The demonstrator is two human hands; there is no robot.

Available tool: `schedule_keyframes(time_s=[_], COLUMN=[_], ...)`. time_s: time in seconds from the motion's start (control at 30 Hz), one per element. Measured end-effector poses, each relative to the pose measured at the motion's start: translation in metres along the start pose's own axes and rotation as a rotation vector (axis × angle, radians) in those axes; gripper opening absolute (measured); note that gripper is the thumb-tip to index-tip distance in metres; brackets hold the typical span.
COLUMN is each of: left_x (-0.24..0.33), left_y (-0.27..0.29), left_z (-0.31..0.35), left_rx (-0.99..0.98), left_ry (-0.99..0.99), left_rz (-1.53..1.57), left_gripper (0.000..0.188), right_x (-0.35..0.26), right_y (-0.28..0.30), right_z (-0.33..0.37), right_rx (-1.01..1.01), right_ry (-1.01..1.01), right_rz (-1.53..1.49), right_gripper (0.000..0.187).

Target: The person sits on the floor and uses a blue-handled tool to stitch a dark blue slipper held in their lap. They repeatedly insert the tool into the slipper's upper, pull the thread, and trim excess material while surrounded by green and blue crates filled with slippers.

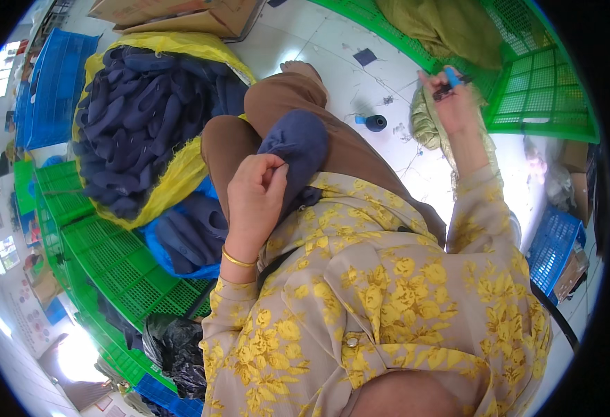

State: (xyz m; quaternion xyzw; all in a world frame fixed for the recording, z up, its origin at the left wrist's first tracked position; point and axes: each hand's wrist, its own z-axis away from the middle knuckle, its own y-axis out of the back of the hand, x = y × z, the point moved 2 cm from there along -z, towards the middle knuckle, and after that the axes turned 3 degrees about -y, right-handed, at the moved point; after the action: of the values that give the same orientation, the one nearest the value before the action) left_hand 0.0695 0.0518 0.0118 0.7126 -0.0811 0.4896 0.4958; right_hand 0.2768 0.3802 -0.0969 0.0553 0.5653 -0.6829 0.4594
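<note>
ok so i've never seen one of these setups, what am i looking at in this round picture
There is no machine: these are a person's own bare hands. A fisheye camera worn on their head looks down, so straight edges bend. The left hand is at a dark blue slipper-like piece over the brown trousers, thumb and finger pinched; what lies between them is too small to tell. The right hand, out to the side, holds a small black-and-blue tool. On the pale tiled floor is a dark spool; on the left, a yellow sack bulges with similar dark blue pieces.
</note>
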Motion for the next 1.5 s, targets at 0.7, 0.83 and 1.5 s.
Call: schedule_keyframes(time_s=[0.7, 0.83, 1.5], left_x=[0.002, 0.003, -0.027], left_y=[-0.017, -0.018, -0.003], left_z=[-0.017, -0.017, -0.013], left_rx=[-0.019, 0.015, -0.081], left_ry=[-0.5, -0.503, 0.221], left_rz=[-0.525, -0.449, 0.334], left_gripper=[0.014, 0.013, 0.012], right_x=[-0.15, -0.185, 0.105], right_y=[-0.017, -0.043, -0.154], right_z=[0.024, 0.053, 0.135], right_rx=[-0.136, -0.16, -1.118], right_ry=[0.326, 0.686, 0.544], right_rz=[0.231, 0.473, 2.006], right_gripper=[0.01, 0.016, 0.017])
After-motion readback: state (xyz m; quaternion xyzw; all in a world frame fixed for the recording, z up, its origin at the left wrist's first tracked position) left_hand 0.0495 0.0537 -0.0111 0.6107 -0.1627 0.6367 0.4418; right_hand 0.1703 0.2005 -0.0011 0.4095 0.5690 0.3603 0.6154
